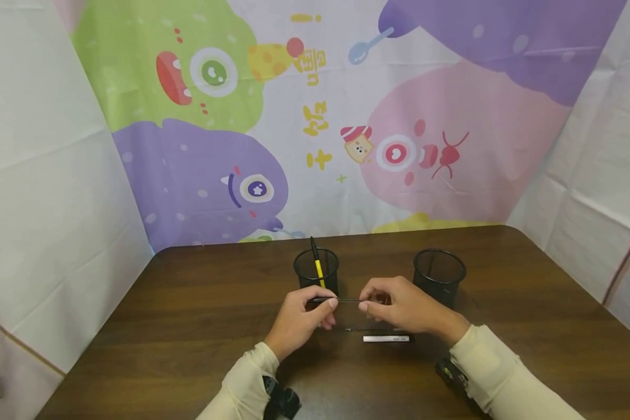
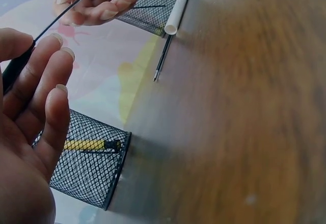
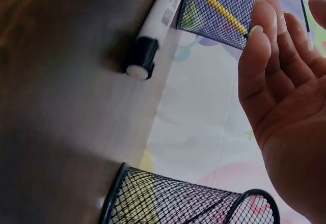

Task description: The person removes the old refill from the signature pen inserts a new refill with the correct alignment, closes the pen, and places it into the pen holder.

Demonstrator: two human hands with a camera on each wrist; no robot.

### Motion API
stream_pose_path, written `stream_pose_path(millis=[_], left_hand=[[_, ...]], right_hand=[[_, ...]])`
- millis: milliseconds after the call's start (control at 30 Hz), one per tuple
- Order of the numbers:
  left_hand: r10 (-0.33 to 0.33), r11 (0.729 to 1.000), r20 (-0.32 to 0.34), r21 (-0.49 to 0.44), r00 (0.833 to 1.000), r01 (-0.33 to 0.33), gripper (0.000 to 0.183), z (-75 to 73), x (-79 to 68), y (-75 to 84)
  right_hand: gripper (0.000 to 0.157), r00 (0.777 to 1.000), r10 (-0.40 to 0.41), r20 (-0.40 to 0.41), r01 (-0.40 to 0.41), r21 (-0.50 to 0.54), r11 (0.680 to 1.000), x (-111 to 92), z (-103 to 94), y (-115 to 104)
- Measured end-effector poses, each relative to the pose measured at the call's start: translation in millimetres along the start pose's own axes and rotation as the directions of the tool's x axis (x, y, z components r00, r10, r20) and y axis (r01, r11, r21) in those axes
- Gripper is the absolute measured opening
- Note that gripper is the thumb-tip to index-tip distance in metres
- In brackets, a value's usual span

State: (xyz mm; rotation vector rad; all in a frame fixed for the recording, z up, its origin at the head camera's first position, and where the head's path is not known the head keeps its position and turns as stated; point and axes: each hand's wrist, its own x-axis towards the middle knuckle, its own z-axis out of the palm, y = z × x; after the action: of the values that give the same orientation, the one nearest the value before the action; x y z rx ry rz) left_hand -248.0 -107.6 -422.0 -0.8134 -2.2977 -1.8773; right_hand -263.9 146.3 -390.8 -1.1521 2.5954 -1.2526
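My left hand (image 1: 301, 315) pinches a black pen section (image 2: 19, 65) between thumb and fingers. A thin dark refill (image 2: 62, 17) with a clear tail end sticks out of it, pointing to the right hand. My right hand (image 1: 399, 303) has its thumb and fingers around that clear end, with a gap showing between them in the right wrist view. Below the hands, a white pen barrel (image 1: 385, 338) with a black end lies on the table. Beside it lies another dark refill (image 2: 162, 57) with a metal point.
Behind the left hand stands a black mesh pen holder (image 1: 317, 285) with a yellow and black pen (image 1: 318, 267) in it. Another mesh holder (image 1: 440, 280) stands behind the right hand. A printed cloth (image 1: 325, 198) hangs at the back edge of the brown table (image 1: 199, 326).
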Motion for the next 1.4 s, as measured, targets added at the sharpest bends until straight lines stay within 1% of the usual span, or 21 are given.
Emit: stream_pose_path(millis=[233,367,533,633,933,1400], left_hand=[[-0.019,1.000,-0.011,0.011,1.000,0.019,0.022,-0.6,-1.1,-0.4],[-0.011,1.000,-0.022,-0.001,1.000,0.011,0.019,-0.7,-0.7,-1.4],[-0.010,1.000,-0.020,-0.016,1.000,0.009,0.021,-0.9,0.2,-0.9],[-0.010,1.000,-0.016,-0.007,1.000,0.010,0.024,-1.1,0.6,-0.6],[-0.016,1.000,0.008,0.002,1.000,0.016,0.025,0.1,0.4,-1.0],[-0.015,1.000,0.005,0.006,1.000,0.015,0.026,0.5,0.6,-0.6]], right_hand=[[0.010,1.000,0.021,-0.010,-0.021,0.024,1.000,-1.5,-1.4,2.8],[0.009,0.999,0.028,-0.015,-0.028,0.038,0.999,-1.3,-2.0,1.9],[0.008,1.000,0.015,-0.023,-0.014,0.035,0.999,-0.5,-2.9,0.5],[0.009,1.000,-0.001,-0.031,0.002,0.024,1.000,0.0,-3.3,-0.7],[0.010,1.000,-0.006,-0.023,0.006,0.002,1.000,0.3,-2.6,-0.8],[0.012,1.000,-0.017,-0.025,0.017,0.008,1.000,0.7,-1.0,-2.5]])
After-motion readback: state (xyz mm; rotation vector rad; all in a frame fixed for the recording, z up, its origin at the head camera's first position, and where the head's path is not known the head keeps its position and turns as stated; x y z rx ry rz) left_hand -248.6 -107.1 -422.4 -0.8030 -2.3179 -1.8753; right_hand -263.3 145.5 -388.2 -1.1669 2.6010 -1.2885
